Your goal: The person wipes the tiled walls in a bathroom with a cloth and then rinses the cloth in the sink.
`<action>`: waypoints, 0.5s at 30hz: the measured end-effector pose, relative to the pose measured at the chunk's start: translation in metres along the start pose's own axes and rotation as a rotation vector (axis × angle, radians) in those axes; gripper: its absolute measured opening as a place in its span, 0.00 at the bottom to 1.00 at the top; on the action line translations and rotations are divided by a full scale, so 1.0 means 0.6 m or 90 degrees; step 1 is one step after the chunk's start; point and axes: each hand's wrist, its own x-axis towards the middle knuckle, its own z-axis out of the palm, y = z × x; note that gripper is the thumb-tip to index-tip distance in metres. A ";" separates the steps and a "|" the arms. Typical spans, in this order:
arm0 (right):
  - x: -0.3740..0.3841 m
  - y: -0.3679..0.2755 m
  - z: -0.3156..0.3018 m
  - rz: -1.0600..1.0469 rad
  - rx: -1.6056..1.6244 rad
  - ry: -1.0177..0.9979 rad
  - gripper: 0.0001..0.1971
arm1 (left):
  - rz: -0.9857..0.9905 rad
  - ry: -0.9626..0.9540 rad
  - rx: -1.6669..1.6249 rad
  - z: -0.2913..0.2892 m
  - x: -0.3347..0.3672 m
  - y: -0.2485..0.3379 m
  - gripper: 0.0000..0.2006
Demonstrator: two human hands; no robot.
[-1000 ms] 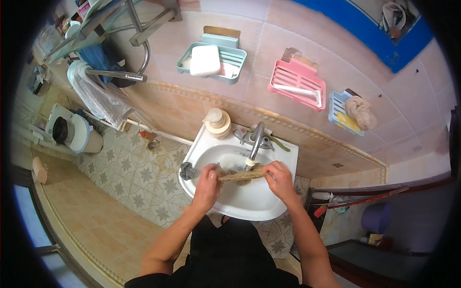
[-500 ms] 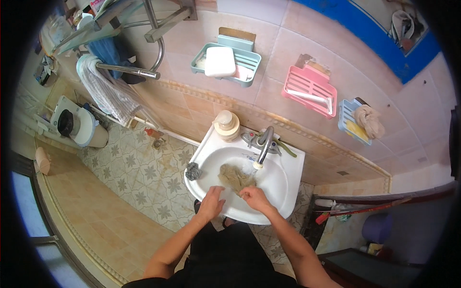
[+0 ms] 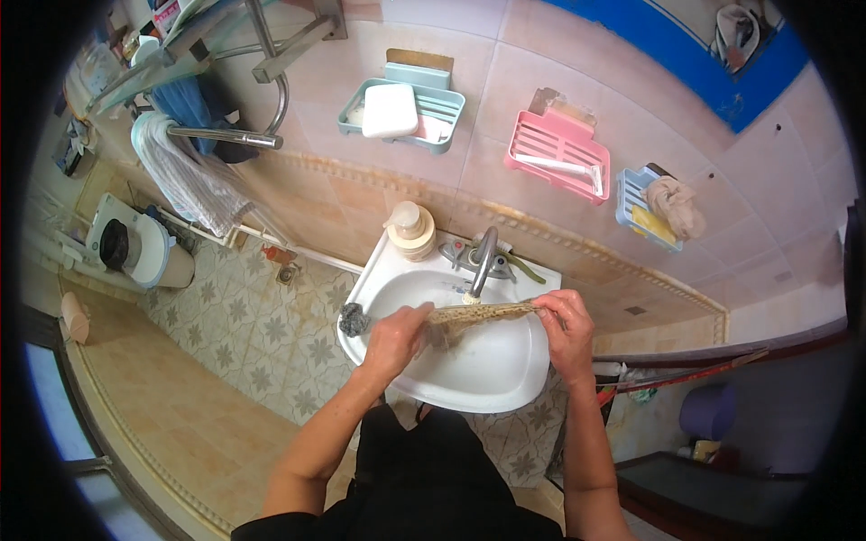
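A wet, brownish mesh cloth [image 3: 483, 313] is pulled out lengthwise above the white sink basin [image 3: 465, 397]. My left hand [image 3: 397, 343] is closed on its left end, and my right hand [image 3: 566, 332] pinches the other end between thumb and fingers. The cloth's middle passes just below the spout of the chrome faucet [image 3: 485, 257]. On the basin's left rim, close to my left hand, lies a grey scouring pad [image 3: 354, 320].
A cream pump bottle [image 3: 410, 230] stands on the sink's back left corner. Wall-mounted soap trays hang above: a teal one [image 3: 442, 108], a pink one [image 3: 559, 149] and a light blue one [image 3: 636, 203]. A striped towel [image 3: 185, 171] hangs from a metal bar at left.
The cloth lay bunched in the basin; now it is lifted and stretched out. My right hand has moved up and right, and my left hand, formerly apart from the cloth, now grips it.
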 end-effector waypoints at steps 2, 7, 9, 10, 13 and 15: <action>-0.018 0.025 0.030 -0.045 -0.032 0.040 0.08 | -0.003 0.100 -0.066 0.000 -0.003 0.001 0.14; -0.135 0.197 0.177 0.037 -0.091 -0.093 0.09 | -0.108 -0.010 0.003 0.112 -0.081 -0.096 0.12; -0.197 0.272 0.230 0.179 -0.171 -0.281 0.11 | -0.168 -0.306 0.177 0.153 -0.110 -0.128 0.10; -0.210 0.272 0.235 0.132 -0.214 -0.359 0.10 | -0.169 -0.303 0.179 0.157 -0.120 -0.125 0.10; -0.189 0.265 0.242 0.132 -0.188 -0.423 0.08 | -0.132 -0.334 0.256 0.159 -0.123 -0.121 0.09; -0.143 0.224 0.213 0.171 -0.043 -0.377 0.08 | -0.107 -0.255 0.190 0.118 -0.095 -0.101 0.08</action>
